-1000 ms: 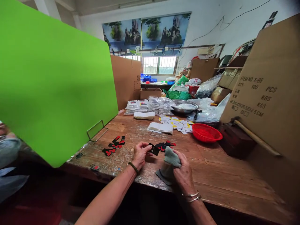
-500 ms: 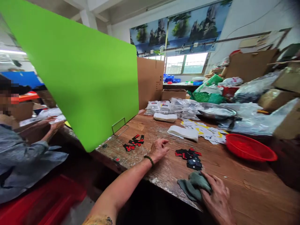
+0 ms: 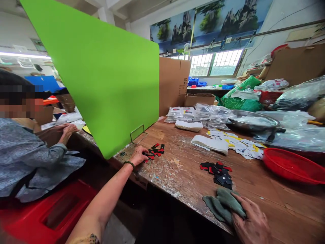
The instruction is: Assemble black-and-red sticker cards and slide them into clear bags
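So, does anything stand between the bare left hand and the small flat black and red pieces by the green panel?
Nothing visible does: the left hand is at the pieces, and the green panel stands to their left.

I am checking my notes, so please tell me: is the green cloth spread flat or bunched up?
Bunched up: the green cloth rises in thick folds against the right hand instead of lying flat.
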The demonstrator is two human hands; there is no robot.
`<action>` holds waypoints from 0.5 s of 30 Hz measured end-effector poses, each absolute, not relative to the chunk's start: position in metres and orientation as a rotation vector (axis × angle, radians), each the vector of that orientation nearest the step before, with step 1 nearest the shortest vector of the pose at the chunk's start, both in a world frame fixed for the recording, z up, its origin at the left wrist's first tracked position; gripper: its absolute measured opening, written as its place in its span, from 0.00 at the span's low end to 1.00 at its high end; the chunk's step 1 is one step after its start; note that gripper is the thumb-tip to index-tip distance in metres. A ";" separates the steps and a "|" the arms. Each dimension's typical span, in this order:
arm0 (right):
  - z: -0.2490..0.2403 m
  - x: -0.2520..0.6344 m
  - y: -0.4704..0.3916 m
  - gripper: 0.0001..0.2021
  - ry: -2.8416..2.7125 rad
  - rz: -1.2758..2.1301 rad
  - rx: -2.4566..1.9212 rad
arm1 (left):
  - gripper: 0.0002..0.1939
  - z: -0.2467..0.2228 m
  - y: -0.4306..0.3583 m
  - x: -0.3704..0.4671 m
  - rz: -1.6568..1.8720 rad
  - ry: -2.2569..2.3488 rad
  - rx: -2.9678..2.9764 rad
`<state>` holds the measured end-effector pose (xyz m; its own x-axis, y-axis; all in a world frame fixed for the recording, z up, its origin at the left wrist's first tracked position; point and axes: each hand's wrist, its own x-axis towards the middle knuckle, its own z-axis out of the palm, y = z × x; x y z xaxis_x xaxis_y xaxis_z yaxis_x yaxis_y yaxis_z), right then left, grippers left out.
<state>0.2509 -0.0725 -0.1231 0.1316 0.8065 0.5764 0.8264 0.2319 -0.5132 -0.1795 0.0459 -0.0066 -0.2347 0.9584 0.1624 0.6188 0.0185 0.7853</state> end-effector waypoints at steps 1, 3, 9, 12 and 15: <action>-0.124 0.252 -0.074 0.20 -1.626 -0.009 -1.542 | 0.14 -0.006 0.047 -0.180 1.141 1.876 1.558; -0.124 0.254 -0.076 0.20 -1.578 0.036 -1.521 | 0.13 -0.005 0.046 -0.181 1.246 1.841 1.447; -0.096 0.230 -0.066 0.19 -1.469 0.132 -1.422 | 0.17 0.000 0.026 -0.142 1.386 1.505 1.203; -0.062 0.182 -0.052 0.22 -1.502 0.167 -1.236 | 0.20 -0.002 0.007 -0.087 1.333 1.329 1.188; -0.036 0.133 -0.039 0.27 -1.627 0.158 -1.036 | 0.21 -0.005 -0.012 -0.037 1.244 1.083 1.121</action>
